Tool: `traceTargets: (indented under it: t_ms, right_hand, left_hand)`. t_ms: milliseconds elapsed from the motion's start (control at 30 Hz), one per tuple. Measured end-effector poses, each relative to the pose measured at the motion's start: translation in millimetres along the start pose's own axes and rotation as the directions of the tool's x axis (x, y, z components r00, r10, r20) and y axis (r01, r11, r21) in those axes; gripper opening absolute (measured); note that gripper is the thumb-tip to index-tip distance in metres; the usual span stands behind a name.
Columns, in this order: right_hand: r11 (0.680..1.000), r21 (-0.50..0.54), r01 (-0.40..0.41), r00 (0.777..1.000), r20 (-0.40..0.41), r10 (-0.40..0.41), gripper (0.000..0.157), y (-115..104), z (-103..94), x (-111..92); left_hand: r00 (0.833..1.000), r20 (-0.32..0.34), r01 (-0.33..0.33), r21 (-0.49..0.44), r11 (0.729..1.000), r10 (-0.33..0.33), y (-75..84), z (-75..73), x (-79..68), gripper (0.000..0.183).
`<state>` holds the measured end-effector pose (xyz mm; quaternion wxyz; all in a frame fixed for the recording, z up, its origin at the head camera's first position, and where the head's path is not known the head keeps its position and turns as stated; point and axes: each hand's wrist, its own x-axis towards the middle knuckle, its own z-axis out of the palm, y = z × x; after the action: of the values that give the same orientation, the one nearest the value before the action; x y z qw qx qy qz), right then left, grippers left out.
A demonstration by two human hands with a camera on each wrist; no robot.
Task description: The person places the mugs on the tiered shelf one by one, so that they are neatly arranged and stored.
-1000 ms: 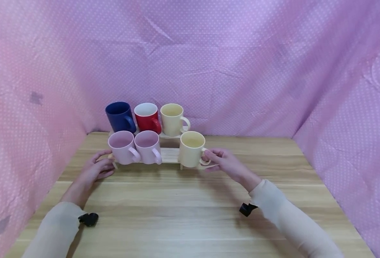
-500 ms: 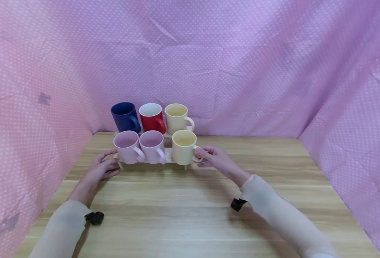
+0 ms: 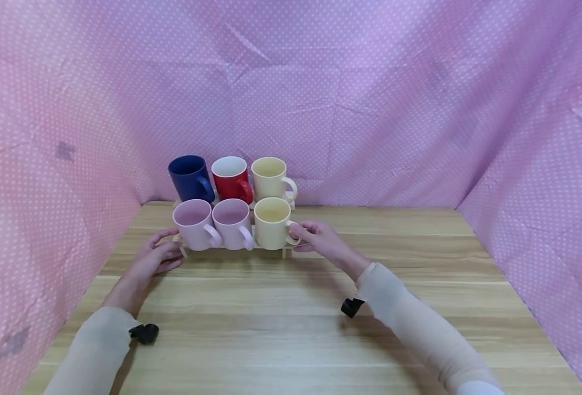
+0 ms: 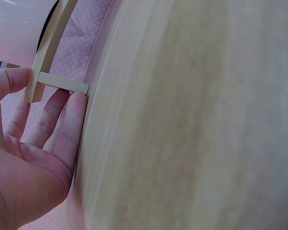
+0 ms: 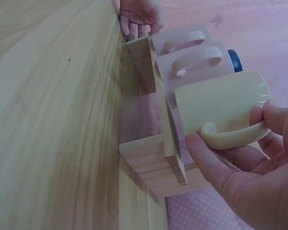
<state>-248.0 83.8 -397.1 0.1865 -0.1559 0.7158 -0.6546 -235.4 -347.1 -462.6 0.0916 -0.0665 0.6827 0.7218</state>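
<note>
A two-tier wooden mug rack [image 3: 266,246] stands at the back left of the table. My right hand [image 3: 318,240] pinches the handle of a pale yellow mug [image 3: 271,227] at the right of the lower tier. In the right wrist view, thumb and fingers close about that handle, and the mug's base is right at the board. Two pink mugs [image 3: 190,227] [image 3: 233,226] stand upright to its left. My left hand [image 3: 155,257] holds the rack's left end. In the left wrist view, its thumb lies on the board's end and its fingers are behind the leg [image 4: 63,82].
The upper tier bears a blue mug [image 3: 189,179], a red mug [image 3: 231,181] with a white inside and another yellow mug [image 3: 268,180]. Pink dotted cloth [image 3: 395,109] hangs behind and on both sides. The wooden table [image 3: 271,318] stretches out in front.
My right hand has moved left with the yellow mug, closing the gap to the pink mugs. The left hand keeps its place at the rack; the head view has shifted slightly.
</note>
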Motion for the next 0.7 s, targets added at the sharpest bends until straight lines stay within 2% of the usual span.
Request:
traceTargets:
  t_ms: [300,533,700]
  right_hand:
    - [0.998,0.051,-0.021,1.000,-0.015,0.022,0.037,14,0.7,4]
    - [0.998,0.034,-0.044,0.997,-0.063,0.046,0.040,19,1.1,2]
    - [0.997,0.038,-0.067,0.993,-0.092,0.070,0.043,23,2.1,2]
  left_hand:
    - [1.000,0.016,-0.020,0.004,1.000,0.020,-0.6,0.5,1.2,0.028]
    - [0.999,0.029,-0.013,-0.002,1.000,0.013,-2.3,0.2,1.1,0.028]
    - [1.000,0.016,-0.005,-0.012,1.000,0.005,-1.9,-0.5,2.5,0.030]
